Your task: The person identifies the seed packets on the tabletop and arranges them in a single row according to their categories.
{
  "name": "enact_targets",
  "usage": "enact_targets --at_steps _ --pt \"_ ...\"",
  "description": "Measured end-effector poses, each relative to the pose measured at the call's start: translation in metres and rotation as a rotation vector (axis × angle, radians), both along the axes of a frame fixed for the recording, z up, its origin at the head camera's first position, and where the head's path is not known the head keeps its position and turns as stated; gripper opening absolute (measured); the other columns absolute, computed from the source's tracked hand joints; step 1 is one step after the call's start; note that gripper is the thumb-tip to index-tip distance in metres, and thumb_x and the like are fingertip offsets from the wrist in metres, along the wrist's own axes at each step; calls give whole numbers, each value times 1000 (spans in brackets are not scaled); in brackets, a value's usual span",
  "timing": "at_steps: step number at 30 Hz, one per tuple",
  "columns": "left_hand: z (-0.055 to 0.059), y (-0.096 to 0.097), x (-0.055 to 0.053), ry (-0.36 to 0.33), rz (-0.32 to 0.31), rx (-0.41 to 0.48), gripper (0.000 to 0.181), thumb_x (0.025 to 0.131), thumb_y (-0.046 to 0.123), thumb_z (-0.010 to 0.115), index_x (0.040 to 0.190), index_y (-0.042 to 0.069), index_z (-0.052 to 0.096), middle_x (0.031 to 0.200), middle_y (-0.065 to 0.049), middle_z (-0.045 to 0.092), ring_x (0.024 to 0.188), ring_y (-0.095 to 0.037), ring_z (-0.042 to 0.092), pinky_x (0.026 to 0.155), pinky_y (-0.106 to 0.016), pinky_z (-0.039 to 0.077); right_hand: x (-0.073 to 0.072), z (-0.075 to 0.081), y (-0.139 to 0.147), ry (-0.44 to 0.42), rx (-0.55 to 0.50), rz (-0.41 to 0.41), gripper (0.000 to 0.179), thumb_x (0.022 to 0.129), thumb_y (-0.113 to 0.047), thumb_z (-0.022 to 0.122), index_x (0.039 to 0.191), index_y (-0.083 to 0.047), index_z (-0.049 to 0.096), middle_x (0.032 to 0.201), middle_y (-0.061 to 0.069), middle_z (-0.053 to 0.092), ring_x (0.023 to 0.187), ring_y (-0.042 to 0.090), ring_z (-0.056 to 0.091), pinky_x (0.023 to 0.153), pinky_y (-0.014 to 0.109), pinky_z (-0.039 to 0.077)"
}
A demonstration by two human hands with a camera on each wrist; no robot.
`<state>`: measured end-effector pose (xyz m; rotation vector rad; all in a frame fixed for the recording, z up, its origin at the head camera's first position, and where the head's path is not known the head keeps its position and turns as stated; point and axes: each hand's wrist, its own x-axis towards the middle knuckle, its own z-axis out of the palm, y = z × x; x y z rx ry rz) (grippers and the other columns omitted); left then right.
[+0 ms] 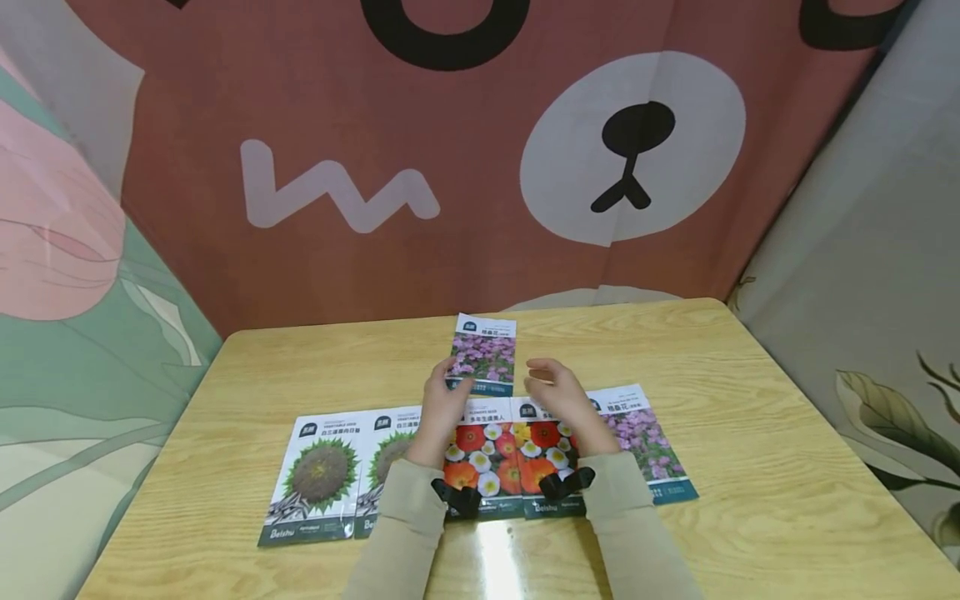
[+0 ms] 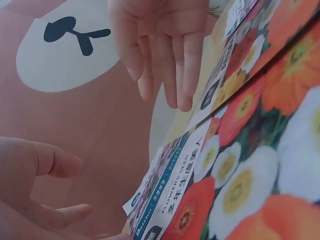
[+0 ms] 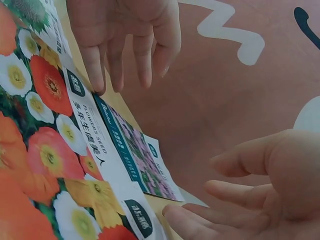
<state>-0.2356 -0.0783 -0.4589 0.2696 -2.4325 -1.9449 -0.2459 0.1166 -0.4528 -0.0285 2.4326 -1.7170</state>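
Note:
A seed packet with purple flowers lies upright at the back of the table. My left hand is at its lower left corner, fingers loosely bent; whether they touch it I cannot tell. To the packet's right, my right hand hovers with relaxed fingers and nothing in them. In the right wrist view the left hand points its fingertips at the table, near the packet's bottom edge. Under the forearms lie two poppy seed packets, a left one and a right one, partly covered by hands and sleeves.
Two sunflower packets, one far left and one partly hidden by the left sleeve, continue the front row. Another purple-flower packet lies tilted at its right end. The wooden table meets a bear-print curtain behind.

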Motion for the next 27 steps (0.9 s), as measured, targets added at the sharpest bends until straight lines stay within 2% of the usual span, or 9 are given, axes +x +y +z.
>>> enact_targets --at_steps 4,5,7,11,12,14,19,27 --pt "2 -4 -1 4 5 7 56 100 15 55 152 -1 40 156 -28 36 129 -41 48 102 -54 44 0 -2 -3 -35 -95 27 50 101 -7 52 147 6 42 150 32 42 132 45 50 108 54 44" --pt "2 -5 0 5 3 13 56 100 15 55 152 -1 40 155 -28 37 122 -39 52 94 -50 48 -1 -3 -4 -48 -125 31 50 101 -8 52 149 6 41 151 32 40 134 45 48 110 54 42" --pt "2 -7 -1 15 -1 31 54 101 14 53 151 -2 40 154 -30 38 122 -40 54 91 -49 49 -2 -5 -5 -67 -173 42 51 102 -8 52 150 5 39 153 32 37 137 45 45 112 54 39" --pt "1 -8 -2 12 -5 67 53 102 13 52 151 -3 40 158 -29 32 132 -43 50 101 -51 49 -3 -8 -6 -87 -239 49 51 103 -8 52 151 5 37 155 31 35 140 44 41 114 51 37" --pt "1 -8 -2 10 -5 76 53 102 14 52 150 -3 41 159 -28 30 138 -44 44 107 -55 44 -3 -8 -5 -87 -247 49 52 103 -8 52 151 5 37 155 30 35 140 43 40 114 51 37" --pt "1 -8 -2 4 -5 79 53 102 15 52 150 -3 41 160 -28 28 140 -45 40 110 -56 41 -2 -8 -4 -89 -270 47 52 103 -7 52 151 5 36 156 29 34 142 43 39 115 50 37" --pt "0 -9 -3 -9 4 99 52 101 15 53 149 -2 43 159 -27 30 141 -44 39 112 -55 39 -1 -7 -2 -90 -300 36 51 104 -7 51 152 5 36 155 27 36 142 42 39 114 49 38" --pt "0 -12 -4 -18 25 111 48 101 13 53 146 -3 47 156 -24 39 136 -41 47 110 -52 41 -2 -7 1 -82 -317 21 49 104 -7 49 150 6 38 151 29 40 137 43 44 113 48 40"
